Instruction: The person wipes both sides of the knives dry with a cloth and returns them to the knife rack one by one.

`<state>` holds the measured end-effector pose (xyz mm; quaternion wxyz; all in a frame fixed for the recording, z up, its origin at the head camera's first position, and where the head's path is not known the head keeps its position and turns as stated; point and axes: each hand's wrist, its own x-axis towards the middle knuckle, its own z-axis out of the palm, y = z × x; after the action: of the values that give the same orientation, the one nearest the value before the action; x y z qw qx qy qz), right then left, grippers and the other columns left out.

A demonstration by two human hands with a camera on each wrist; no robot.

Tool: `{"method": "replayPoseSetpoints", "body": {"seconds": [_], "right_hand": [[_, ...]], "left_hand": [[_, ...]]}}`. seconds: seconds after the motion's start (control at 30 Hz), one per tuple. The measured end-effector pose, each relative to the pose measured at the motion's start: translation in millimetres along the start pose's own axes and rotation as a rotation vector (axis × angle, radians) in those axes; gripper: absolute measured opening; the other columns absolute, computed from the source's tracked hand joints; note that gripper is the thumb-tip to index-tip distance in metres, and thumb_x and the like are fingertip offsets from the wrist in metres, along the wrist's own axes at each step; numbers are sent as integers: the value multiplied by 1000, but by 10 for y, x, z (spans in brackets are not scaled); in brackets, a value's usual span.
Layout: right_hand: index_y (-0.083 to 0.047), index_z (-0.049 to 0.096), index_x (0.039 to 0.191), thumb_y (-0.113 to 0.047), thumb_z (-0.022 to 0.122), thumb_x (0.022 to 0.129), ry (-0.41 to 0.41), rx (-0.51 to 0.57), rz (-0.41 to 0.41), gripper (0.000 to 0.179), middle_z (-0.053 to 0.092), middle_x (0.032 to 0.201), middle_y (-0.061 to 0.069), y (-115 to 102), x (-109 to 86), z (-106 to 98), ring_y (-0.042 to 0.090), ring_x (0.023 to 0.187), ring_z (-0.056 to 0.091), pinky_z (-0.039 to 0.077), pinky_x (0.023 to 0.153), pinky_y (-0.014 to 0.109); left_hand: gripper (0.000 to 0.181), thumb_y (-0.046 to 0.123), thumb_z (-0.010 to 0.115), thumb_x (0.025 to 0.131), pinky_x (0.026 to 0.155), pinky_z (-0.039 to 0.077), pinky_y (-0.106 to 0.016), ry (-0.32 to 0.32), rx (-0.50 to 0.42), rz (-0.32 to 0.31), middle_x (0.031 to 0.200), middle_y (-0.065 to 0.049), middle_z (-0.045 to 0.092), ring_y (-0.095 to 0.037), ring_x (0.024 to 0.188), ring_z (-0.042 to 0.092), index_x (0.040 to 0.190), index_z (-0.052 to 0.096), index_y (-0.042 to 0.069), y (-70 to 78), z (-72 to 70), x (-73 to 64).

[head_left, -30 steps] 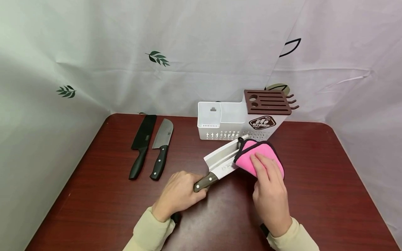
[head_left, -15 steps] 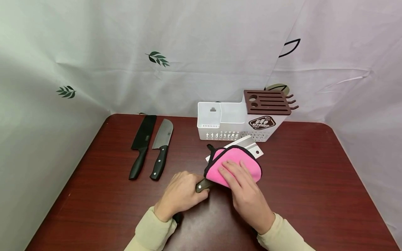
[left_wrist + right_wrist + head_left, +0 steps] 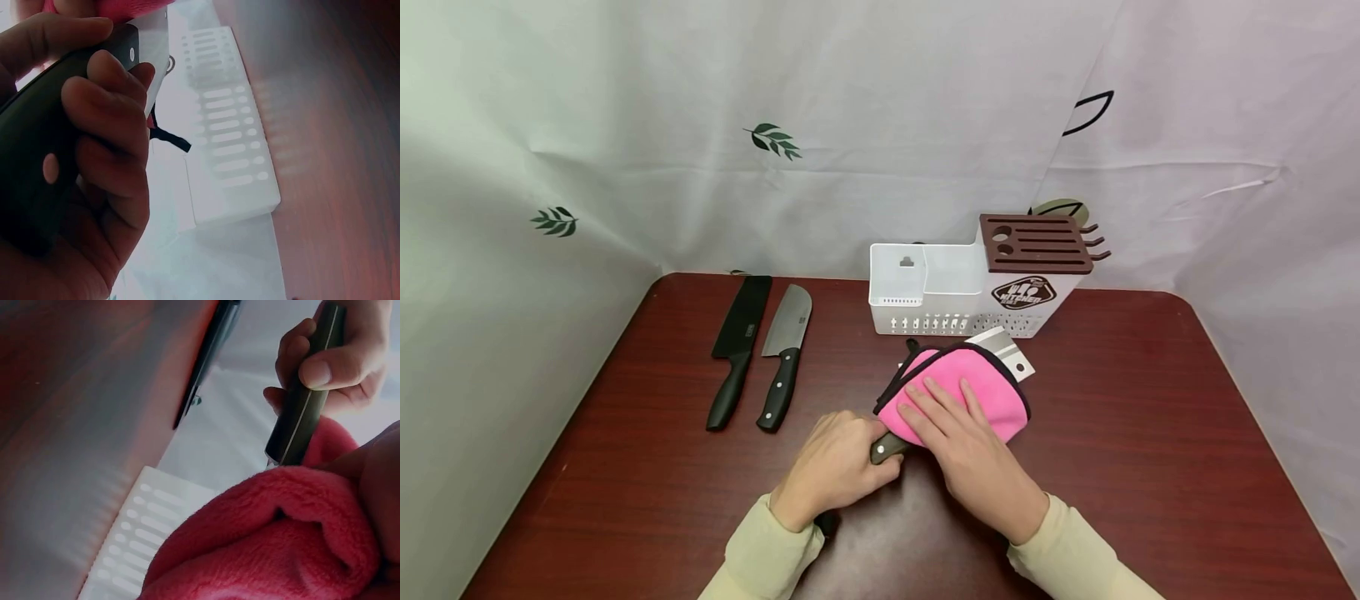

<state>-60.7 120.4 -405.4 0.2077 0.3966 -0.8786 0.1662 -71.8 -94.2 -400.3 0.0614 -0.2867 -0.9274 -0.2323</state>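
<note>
In the head view my left hand (image 3: pixel 835 462) grips the dark handle (image 3: pixel 887 447) of a cleaver, its fingers curled round it in the left wrist view. The cleaver's pale blade (image 3: pixel 1017 357) slants up to the right, above the table. A pink cloth (image 3: pixel 996 396) with black trim covers most of the blade; only the far end with its hole shows. My right hand (image 3: pixel 977 458) holds the cloth against the blade, fingers spread on top and the thumb hidden from above. The right wrist view shows the cloth's fuzzy underside (image 3: pixel 250 544) folded near the handle (image 3: pixel 306 394).
Behind the cleaver stands a white perforated knife holder (image 3: pixel 925 321) with a brown slotted top (image 3: pixel 1037 243) and side hooks. A black knife (image 3: pixel 741 350) and a silver-bladed knife (image 3: pixel 786 358) lie on the left of the brown table (image 3: pixel 1150 467). A light curtain (image 3: pixel 880 125) hangs behind.
My right hand has slid the cloth left along the blade from its far end toward the handle. The left hand keeps its grip on the cleaver and has barely moved.
</note>
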Motion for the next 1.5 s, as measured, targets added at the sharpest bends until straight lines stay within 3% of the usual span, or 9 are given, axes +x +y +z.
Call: {"method": "replayPoseSetpoints", "body": {"seconds": [0.3,0.47,0.9,1.23,1.5], "right_hand": [[-3,58,139,12,57,85,-70,-30,102,56,51,148,14,77,47,-20,37,141,42,29,109,67],[-3,57,140,15,56,83,-88,-65,198,60,53,146,16,176,34,-50,39,139,43,28,109,69],[5,58,136,16,45,86,-17,-92,504,53,54,142,23,349,-60,-77,45,136,43,27,107,71],[6,63,129,13,47,88,61,-162,486,44,56,138,26,243,-129,-76,50,130,47,32,104,71],[5,62,130,18,48,82,105,-140,454,52,56,139,24,212,-146,-82,47,132,47,31,106,69]], "left_hand": [[33,22,74,71,42,26,-23,5,-38,17,51,19,30,-2,45,30,60,44,28,-25,9,-20],[29,24,75,72,43,27,-24,1,-44,19,52,20,28,-3,47,31,63,47,30,-29,5,-38],[26,27,73,76,43,28,-24,-25,-58,-5,53,20,29,-3,48,33,66,49,31,-16,-7,-52],[18,29,73,78,44,30,-25,-26,-58,-27,54,19,34,-4,49,37,70,57,30,-9,-37,-39],[15,28,73,77,43,28,-25,-18,-67,-24,53,19,32,-3,48,35,72,59,30,2,-46,-34]]}}
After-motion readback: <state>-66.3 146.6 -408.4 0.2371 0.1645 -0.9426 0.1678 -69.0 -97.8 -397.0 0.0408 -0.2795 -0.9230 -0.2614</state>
